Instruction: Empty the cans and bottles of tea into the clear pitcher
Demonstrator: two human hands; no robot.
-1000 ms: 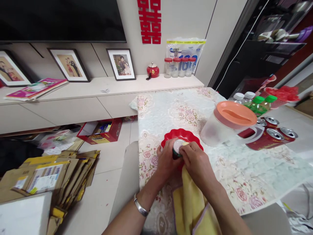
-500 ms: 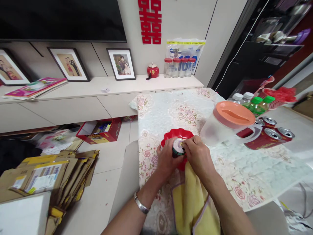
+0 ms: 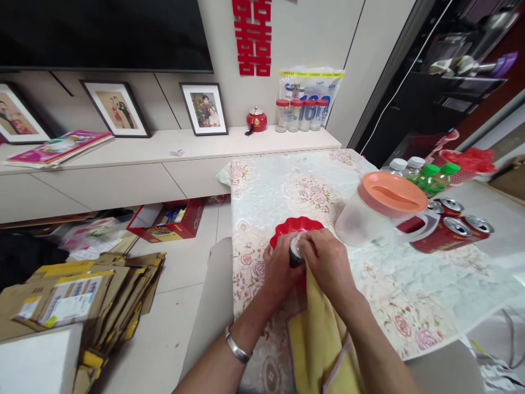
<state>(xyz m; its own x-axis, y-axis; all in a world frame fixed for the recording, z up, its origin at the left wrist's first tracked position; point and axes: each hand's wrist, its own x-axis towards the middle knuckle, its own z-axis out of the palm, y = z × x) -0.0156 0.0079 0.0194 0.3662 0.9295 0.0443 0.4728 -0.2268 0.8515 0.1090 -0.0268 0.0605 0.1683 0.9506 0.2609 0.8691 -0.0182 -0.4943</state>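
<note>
Head view, the only one.

- Small can (image 3: pixel 295 247): dark green side, silver top. It is held between both hands, just above the near rim of a red dish (image 3: pixel 293 225) on the flower-patterned table (image 3: pixel 287 186). I cannot tell whether its base touches the dish.
- Left hand (image 3: pixel 281 271): clenched round the can's side from the left, with the thumb up near the rim. There is a metal bracelet (image 3: pixel 237 347) on the wrist.
- Right hand (image 3: pixel 328 261): closed on a yellow cloth (image 3: pixel 318 339), knuckles up. The fingers press against the can's top and right edge. The rest of the cloth hangs down under the wrist towards the near table edge.
- Key relation: the can's long axis stands roughly upright with the silver end up and only a sliver of it showing past the right fingers. The can sits left of the right hand's grip and right of the left palm, so the two hands meet on it. The left hand bears the body and the right hand covers the top. Both are in contact and neither is nearer.
- Surroundings: a clear pitcher (image 3: pixel 369 219) with an orange lid stands right of the dish, near it but apart. Beyond that are red cans (image 3: pixel 445 234) and capped bottles (image 3: pixel 430 174), well away from the hands.
</note>
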